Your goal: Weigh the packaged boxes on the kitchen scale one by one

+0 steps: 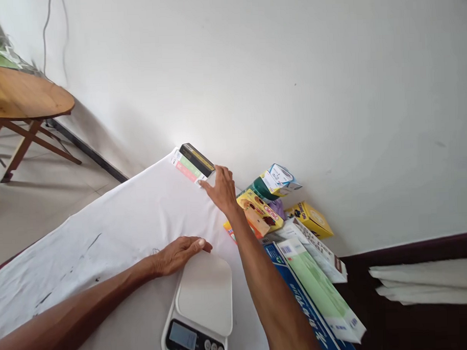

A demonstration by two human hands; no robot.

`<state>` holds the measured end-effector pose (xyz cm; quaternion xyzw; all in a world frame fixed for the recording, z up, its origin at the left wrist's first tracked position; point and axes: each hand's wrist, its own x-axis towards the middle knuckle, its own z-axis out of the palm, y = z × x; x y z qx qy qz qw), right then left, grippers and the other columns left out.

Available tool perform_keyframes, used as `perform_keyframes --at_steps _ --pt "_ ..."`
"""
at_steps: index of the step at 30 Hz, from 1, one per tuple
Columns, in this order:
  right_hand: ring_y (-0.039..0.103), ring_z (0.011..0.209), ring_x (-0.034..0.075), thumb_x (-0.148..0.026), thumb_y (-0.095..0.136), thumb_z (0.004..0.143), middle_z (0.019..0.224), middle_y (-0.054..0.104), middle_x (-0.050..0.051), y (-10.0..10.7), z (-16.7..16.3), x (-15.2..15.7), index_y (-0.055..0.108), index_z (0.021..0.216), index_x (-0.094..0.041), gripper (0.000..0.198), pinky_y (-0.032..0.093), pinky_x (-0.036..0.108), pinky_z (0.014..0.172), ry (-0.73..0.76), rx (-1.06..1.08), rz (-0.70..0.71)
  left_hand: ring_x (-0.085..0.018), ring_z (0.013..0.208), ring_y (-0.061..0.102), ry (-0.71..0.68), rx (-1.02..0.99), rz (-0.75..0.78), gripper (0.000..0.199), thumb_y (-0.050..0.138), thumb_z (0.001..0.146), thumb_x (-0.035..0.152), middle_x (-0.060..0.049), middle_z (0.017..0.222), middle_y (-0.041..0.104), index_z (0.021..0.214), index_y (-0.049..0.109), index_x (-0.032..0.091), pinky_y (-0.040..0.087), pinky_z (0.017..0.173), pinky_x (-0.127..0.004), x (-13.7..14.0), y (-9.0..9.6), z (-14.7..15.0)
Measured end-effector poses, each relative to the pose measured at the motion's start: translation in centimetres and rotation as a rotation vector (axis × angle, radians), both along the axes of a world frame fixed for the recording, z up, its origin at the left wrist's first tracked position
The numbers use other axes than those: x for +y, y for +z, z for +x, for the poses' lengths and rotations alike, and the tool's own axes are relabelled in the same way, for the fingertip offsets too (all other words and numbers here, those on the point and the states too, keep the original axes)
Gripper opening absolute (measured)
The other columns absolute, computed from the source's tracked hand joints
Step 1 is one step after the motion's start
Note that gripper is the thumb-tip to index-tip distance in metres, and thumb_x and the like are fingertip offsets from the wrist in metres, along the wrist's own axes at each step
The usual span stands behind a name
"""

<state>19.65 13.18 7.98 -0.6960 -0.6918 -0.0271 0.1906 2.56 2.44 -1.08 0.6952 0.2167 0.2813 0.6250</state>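
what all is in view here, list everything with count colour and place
row of boxes: several side by side, black, green, pink, far edge of the table by the wall
kitchen scale: one, white with dark display, near edge of the table
table cover: one, white with dark marks, over the table
pile of boxes: several, yellow, green, blue, white, right end of the table
round table: one, wooden, upper left on the floor
folded sheets: a few, white, on the dark surface at right
left hand: touching the scale's far left corner
right hand: fingertips on the row of boxes
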Motion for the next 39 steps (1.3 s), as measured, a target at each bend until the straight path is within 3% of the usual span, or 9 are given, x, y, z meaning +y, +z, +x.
perform_keyframes --at_steps 3,7,14,18,22,26,29,35,39 --pt "0.040 0.140 0.039 -0.039 0.066 0.090 0.149 0.047 0.024 -0.4 -0.6 5.5 0.045 0.141 -0.012 0.061 0.039 0.058 0.107 -0.084 0.024 -0.034 -0.025 0.118 0.065 -0.004 -0.020 -0.004 0.067 0.026 0.106 0.064 -0.008 0.124 0.072 0.118 0.073 0.018 0.043 0.108 -0.034 0.2 -0.6 0.2" --pt "0.048 0.130 0.041 -0.040 0.065 0.089 0.132 0.060 0.025 -1.4 -0.3 9.4 0.055 0.121 -0.012 0.043 0.038 0.065 0.102 -0.124 0.060 -0.104 -0.026 0.117 0.065 -0.003 -0.025 -0.003 0.072 0.024 0.105 0.068 -0.010 0.122 0.073 0.118 0.073 0.017 0.044 0.106 -0.036 0.3 -0.7 0.4" --pt "0.051 0.118 0.033 -0.044 0.059 0.088 0.124 0.063 0.018 -2.3 0.6 8.3 0.054 0.113 -0.017 0.036 0.044 0.054 0.097 -0.076 0.137 0.012 -0.029 0.118 0.065 -0.002 -0.040 -0.036 0.075 0.024 0.102 0.073 -0.010 0.123 0.073 0.116 0.075 0.020 0.044 0.109 -0.039 0.4 -1.1 0.6" --pt "0.054 0.111 0.032 -0.051 0.059 0.087 0.118 0.064 0.017 -0.7 2.2 2.3 0.055 0.114 -0.017 0.044 0.045 0.049 0.096 -0.060 0.174 0.118 -0.027 0.120 0.065 -0.022 -0.092 -0.073 0.070 0.027 0.103 0.070 -0.008 0.122 0.074 0.111 0.076 0.020 0.042 0.113 -0.039 0.6 -0.9 0.5" --pt "0.058 0.110 0.030 -0.060 0.060 0.088 0.115 0.065 0.012 0.2 4.6 -8.9 0.060 0.115 -0.019 0.049 0.046 0.047 0.098 -0.005 0.240 0.189 -0.027 0.121 0.065 -0.039 -0.112 -0.101 0.066 0.032 0.103 0.067 -0.008 0.122 0.075 0.105 0.078 0.020 0.039 0.117 -0.040 1.2 -0.3 -0.1" --pt "0.059 0.115 0.030 -0.058 0.062 0.090 0.123 0.064 0.009 -0.9 5.9 -21.0 0.059 0.124 -0.024 0.048 0.049 0.046 0.098 -0.097 0.290 0.066 -0.030 0.124 0.064 -0.097 -0.173 -0.249 0.059 0.043 0.099 0.066 -0.009 0.121 0.076 0.109 0.077 0.019 0.038 0.118 -0.045 2.0 -1.1 0.0" --pt "0.061 0.108 0.028 -0.052 0.063 0.092 0.116 0.064 0.008 -2.7 5.3 -26.9 0.060 0.121 -0.026 0.039 0.053 0.042 0.090 -0.076 0.315 -0.009 -0.034 0.121 0.066 -0.098 -0.263 -0.418 0.062 0.053 0.094 0.068 -0.014 0.118 0.076 0.113 0.074 0.013 0.040 0.115 -0.050 2.2 -2.1 0.5" --pt "0.059 0.105 0.028 -0.035 0.065 0.093 0.114 0.064 0.008 -5.7 1.6 -29.4 0.056 0.122 -0.025 0.032 0.053 0.046 0.090 0.050 0.271 -0.052 -0.032 0.126 0.062 -0.076 -0.132 -0.347 0.061 0.042 0.101 0.067 -0.013 0.122 0.075 0.121 0.070 0.016 0.038 0.116 -0.049 1.9 -1.8 0.3" --pt "0.058 0.115 0.032 -0.040 0.073 0.088 0.128 0.061 0.012 -5.8 0.9 -29.2 0.043 0.143 -0.025 0.065 0.052 0.053 0.096 0.040 0.193 0.004 -0.032 0.129 0.060 -0.082 -0.055 -0.253 0.065 0.034 0.102 0.069 -0.012 0.129 0.072 0.125 0.068 0.019 0.038 0.117 -0.049 1.7 -1.2 -0.1"
